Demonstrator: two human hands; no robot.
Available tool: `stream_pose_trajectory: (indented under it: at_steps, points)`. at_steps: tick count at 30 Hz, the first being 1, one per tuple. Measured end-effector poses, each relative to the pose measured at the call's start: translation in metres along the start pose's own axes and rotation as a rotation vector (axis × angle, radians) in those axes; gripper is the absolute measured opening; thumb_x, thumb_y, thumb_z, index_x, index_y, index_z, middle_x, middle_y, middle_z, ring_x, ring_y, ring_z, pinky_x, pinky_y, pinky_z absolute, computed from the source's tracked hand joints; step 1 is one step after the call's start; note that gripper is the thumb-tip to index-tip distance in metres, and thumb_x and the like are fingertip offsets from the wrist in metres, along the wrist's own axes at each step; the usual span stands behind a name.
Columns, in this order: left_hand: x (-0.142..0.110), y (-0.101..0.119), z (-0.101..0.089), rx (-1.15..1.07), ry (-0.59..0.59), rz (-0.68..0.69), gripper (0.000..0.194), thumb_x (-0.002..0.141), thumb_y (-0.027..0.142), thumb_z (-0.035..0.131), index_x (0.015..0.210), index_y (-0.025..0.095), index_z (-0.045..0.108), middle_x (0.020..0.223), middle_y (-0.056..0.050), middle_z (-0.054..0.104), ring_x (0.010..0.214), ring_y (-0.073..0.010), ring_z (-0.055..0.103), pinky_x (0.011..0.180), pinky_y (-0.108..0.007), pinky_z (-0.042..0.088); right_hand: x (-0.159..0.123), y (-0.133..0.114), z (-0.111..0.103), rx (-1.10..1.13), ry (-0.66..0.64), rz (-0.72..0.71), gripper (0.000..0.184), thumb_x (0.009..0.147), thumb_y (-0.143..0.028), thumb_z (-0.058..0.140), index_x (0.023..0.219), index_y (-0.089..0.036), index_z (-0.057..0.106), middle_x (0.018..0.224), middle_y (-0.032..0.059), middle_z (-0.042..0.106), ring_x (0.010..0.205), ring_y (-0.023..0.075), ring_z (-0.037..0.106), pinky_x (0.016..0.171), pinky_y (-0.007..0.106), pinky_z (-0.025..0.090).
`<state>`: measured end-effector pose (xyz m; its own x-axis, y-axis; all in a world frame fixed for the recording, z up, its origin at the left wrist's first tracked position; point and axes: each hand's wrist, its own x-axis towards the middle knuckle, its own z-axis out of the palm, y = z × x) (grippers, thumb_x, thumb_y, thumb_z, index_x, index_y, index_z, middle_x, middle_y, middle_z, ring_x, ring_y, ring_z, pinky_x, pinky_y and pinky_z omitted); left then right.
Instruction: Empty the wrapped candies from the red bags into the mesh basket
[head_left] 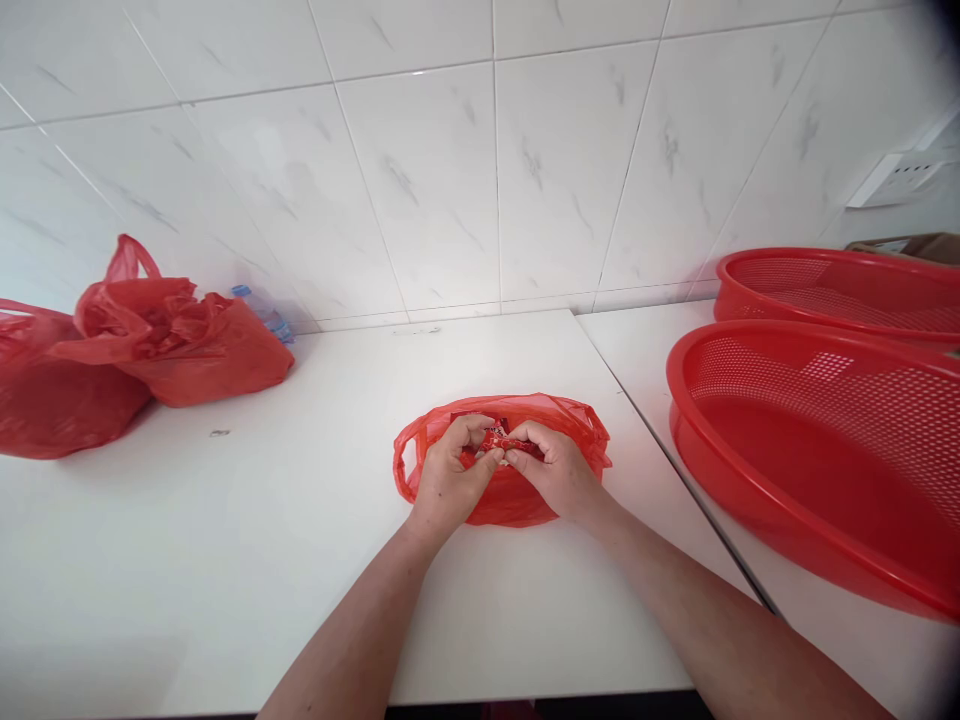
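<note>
My left hand (pixel 455 470) and my right hand (pixel 555 468) meet over a red plastic bag (pixel 517 512) that lies spread on the white table. Between the fingertips of both hands is a small red wrapped packet (pixel 498 440) with pale printing; its exact kind is too small to tell. Thumbs and forefingers pinch it from either side. Behind the fingers, more dark red wrapped pieces show in the bag's mouth, partly hidden by my hands. One handle loop of the bag sticks out to the left.
Two full red plastic bags, one (pixel 202 350) beside another (pixel 60 400), sit at the left, with a clear bottle (pixel 264 315) behind. Large red perforated baskets, one nearer (pixel 795 530) and one farther (pixel 840 262), stand right of the table seam. A tiled wall (pixel 420 200) rises behind.
</note>
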<state>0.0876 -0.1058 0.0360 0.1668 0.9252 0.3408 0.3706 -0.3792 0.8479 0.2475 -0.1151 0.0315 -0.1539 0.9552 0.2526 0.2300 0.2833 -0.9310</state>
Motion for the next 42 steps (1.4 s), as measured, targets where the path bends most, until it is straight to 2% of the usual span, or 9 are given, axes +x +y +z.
stream_pose_trajectory:
  at_steps: [5,9,15,19,25,29,35,37,42]
  points:
    - [0.005,-0.007,-0.005,0.117,0.106,0.005,0.024,0.084,0.029,0.053,0.106,0.022,0.059,0.087,-0.002,0.064,0.084,-0.0158,0.061,0.077,-0.031,0.051,0.002,0.001,-0.005,-0.119,0.188,0.067,0.009,0.081,-0.030,0.055,0.074,-0.024,0.056,0.075,-0.0014,0.063,0.068,0.0168,0.057,0.060,0.030,0.045]
    - [0.009,-0.013,-0.010,0.307,0.126,0.042,0.021,0.086,0.025,0.049,0.102,0.023,0.062,0.097,-0.002,0.067,0.092,-0.0177,0.061,0.082,-0.033,0.050,0.005,0.002,-0.007,-0.074,0.320,0.105,0.009,0.079,-0.031,0.055,0.074,-0.024,0.055,0.074,-0.0012,0.064,0.070,0.0177,0.060,0.061,0.030,0.047]
    - [0.011,-0.018,-0.007,0.539,-0.052,0.196,0.025,0.084,0.015,0.047,0.100,0.024,0.064,0.107,-0.001,0.066,0.106,-0.0206,0.055,0.090,-0.036,0.047,0.003,0.002,-0.003,-0.045,0.290,0.141,0.010,0.080,-0.034,0.055,0.076,-0.024,0.054,0.079,-0.0002,0.065,0.070,0.0183,0.059,0.061,0.031,0.046]
    - [0.012,-0.023,-0.007,0.658,-0.114,0.162,0.019,0.083,0.017,0.050,0.094,0.020,0.066,0.121,-0.005,0.060,0.117,-0.0249,0.048,0.094,-0.040,0.045,0.002,0.002,-0.003,-0.052,0.288,0.145,0.011,0.080,-0.034,0.054,0.076,-0.025,0.054,0.079,-0.0005,0.064,0.070,0.0183,0.058,0.061,0.032,0.046]
    - [0.012,-0.027,-0.006,0.741,-0.177,0.101,0.029,0.085,0.025,0.049,0.111,0.021,0.062,0.133,-0.007,0.052,0.119,-0.0275,0.046,0.097,-0.045,0.042,0.002,0.002,-0.004,-0.070,0.285,0.138,0.011,0.080,-0.033,0.055,0.074,-0.025,0.053,0.077,-0.0010,0.063,0.071,0.0182,0.058,0.063,0.032,0.046]
    - [0.013,-0.024,-0.006,0.759,-0.160,0.131,0.028,0.084,0.023,0.050,0.109,0.023,0.063,0.127,-0.005,0.057,0.114,-0.0270,0.049,0.093,-0.044,0.044,0.002,0.002,-0.003,-0.053,0.283,0.138,0.010,0.080,-0.034,0.054,0.075,-0.025,0.053,0.079,-0.0008,0.064,0.072,0.0185,0.058,0.064,0.032,0.046]
    - [0.014,-0.019,-0.011,0.626,0.020,0.310,0.024,0.086,0.016,0.046,0.101,0.023,0.063,0.106,-0.003,0.067,0.100,-0.0200,0.057,0.090,-0.037,0.046,0.003,0.001,-0.004,-0.031,0.290,0.128,0.007,0.080,-0.031,0.055,0.076,-0.025,0.053,0.077,-0.0011,0.063,0.072,0.0182,0.058,0.064,0.032,0.046]
    - [0.013,-0.016,-0.012,0.549,0.069,0.275,0.020,0.086,0.016,0.044,0.091,0.023,0.062,0.095,-0.001,0.068,0.091,-0.0175,0.059,0.082,-0.033,0.048,0.002,0.000,-0.004,-0.027,0.289,0.122,0.007,0.080,-0.030,0.054,0.076,-0.024,0.053,0.077,-0.0012,0.063,0.072,0.0180,0.058,0.064,0.032,0.046]
    - [0.008,-0.010,-0.011,0.388,0.081,0.005,0.009,0.083,0.017,0.047,0.085,0.025,0.052,0.083,0.002,0.064,0.074,-0.0145,0.060,0.062,-0.027,0.048,0.001,-0.002,-0.003,-0.030,0.269,0.120,0.008,0.080,-0.031,0.053,0.076,-0.024,0.053,0.078,-0.0012,0.063,0.072,0.0179,0.058,0.064,0.032,0.046]
